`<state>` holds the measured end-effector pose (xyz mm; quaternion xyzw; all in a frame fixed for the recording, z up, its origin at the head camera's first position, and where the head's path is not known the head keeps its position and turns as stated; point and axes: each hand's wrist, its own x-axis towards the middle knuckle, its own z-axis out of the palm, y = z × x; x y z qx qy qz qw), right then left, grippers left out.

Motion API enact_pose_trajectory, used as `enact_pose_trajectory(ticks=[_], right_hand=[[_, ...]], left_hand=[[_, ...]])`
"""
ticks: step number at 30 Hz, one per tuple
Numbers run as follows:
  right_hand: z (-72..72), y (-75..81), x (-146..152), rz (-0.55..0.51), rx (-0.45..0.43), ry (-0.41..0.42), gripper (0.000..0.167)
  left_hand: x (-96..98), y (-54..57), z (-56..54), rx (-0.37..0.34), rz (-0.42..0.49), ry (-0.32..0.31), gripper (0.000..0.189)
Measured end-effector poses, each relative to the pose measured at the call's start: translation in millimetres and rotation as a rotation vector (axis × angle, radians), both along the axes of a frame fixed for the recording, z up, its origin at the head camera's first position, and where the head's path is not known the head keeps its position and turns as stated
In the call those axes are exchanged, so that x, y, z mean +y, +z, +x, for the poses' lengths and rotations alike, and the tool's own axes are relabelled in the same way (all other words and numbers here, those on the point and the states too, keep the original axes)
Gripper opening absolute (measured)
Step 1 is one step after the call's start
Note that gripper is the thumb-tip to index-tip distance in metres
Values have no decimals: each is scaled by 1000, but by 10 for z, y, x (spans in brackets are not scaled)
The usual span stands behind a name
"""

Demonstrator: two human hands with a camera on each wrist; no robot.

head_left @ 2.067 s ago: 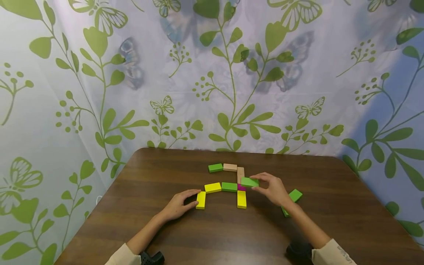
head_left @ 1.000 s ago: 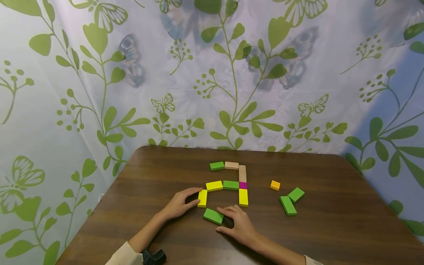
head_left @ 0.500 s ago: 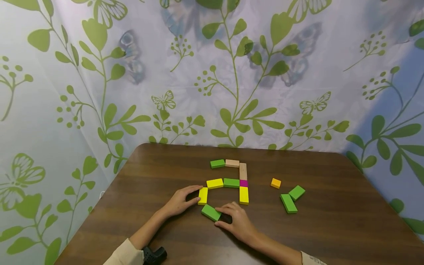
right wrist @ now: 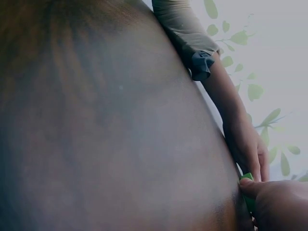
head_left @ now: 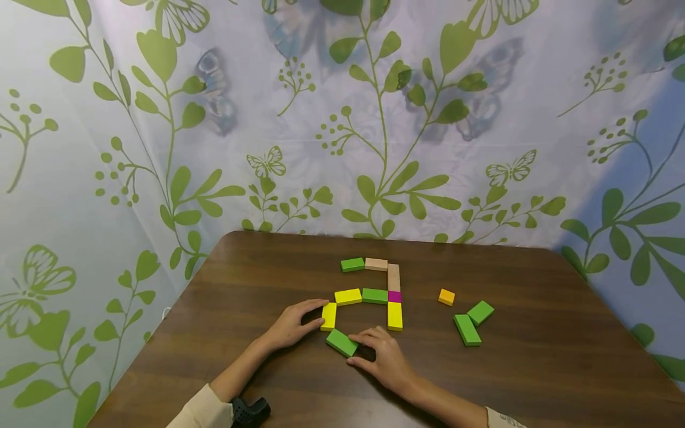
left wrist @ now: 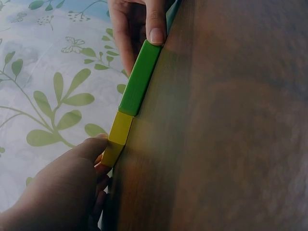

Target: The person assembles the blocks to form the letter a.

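Observation:
My right hand [head_left: 386, 361] pinches the right end of a green wooden block [head_left: 341, 343] lying flat and slanted on the table. Its upper left corner meets, or nearly meets, the near end of an upright-running yellow block [head_left: 329, 317]. That yellow block is pinched between the thumb and fingers of my left hand [head_left: 291, 326]. In the left wrist view the green block [left wrist: 139, 79] and the yellow block [left wrist: 118, 137] stand end to end. Only a bit of the green block [right wrist: 249, 197] shows in the right wrist view, the thumb covering part of it.
Beyond my hands runs a line of flat blocks: yellow [head_left: 348, 296], green [head_left: 375, 295], magenta [head_left: 394, 296], another yellow [head_left: 395, 316], two natural wood [head_left: 377, 264] and green [head_left: 352, 264]. Apart on the right lie an orange block [head_left: 446, 296] and two green blocks [head_left: 467, 330].
My right hand has brought the green block from above the magenta block down to the near end of the left yellow block, then slid it slightly left. My left hand has stayed put.

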<state>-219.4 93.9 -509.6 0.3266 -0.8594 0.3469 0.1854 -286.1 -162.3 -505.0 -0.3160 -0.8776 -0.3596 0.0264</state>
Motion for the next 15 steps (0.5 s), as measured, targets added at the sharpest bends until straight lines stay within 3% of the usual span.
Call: enact_pose_trajectory(ticks=[15], right_hand=[[-5,-20,7,-9,16,1,48]], left_hand=[[2,18,18,4,8,-9,46]])
